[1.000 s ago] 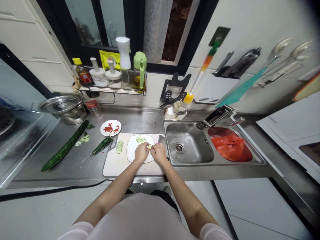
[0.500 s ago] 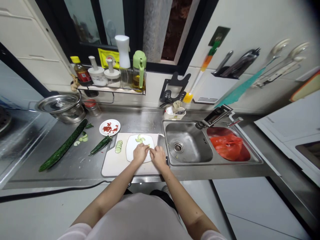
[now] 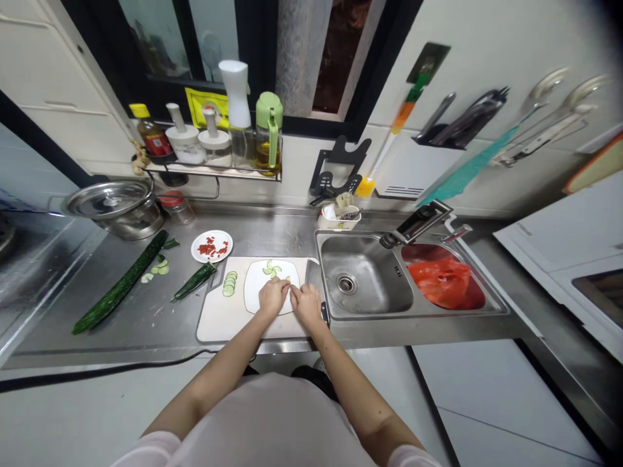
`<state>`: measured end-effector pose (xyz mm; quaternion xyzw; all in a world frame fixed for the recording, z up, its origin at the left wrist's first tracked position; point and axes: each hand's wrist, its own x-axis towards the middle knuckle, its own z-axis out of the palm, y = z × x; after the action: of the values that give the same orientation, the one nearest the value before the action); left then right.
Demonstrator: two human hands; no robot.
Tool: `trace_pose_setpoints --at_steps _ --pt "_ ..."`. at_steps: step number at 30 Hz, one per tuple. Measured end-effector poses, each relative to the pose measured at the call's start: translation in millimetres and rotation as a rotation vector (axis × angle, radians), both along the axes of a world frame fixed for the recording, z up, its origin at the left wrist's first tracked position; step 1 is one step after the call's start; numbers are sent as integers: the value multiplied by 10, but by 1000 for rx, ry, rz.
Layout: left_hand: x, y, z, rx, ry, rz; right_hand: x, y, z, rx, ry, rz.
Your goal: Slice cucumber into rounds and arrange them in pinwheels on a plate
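Meeting over a squarish white plate (image 3: 252,285), the L hand (image 3: 273,296) and R hand (image 3: 306,305) have fingers bent & drawn in narrow, tips close; can't tell if anything's pinched btwn them. Thin pale-green cucumber slices w/ dark rims (image 3: 273,272) lie on the plate's far part, just beyond the L fingers. Main risk, prob.: knuckles brush those slices & skew them, or a hard pinch tears a thin one. R wrist sits nr a black handle (image 3: 324,311) at the cream cutting board's (image 3: 219,321) R edge; a sideways nudge could shift it. Forearms angle inward, palms down.
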<state>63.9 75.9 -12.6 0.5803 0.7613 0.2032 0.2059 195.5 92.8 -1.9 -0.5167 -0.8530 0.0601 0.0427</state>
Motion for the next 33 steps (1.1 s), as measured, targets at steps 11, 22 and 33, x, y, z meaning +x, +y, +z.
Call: trace_pose_setpoints --at_steps 11,22,33 --pt "5 34 -17 -8 13 1 -24 12 29 -64 -57 -28" --pt "6 27 1 -10 19 -9 -10 7 34 -100 -64 -26" --pt "7 34 5 -27 19 -9 -31 17 100 -97 -84 -1"
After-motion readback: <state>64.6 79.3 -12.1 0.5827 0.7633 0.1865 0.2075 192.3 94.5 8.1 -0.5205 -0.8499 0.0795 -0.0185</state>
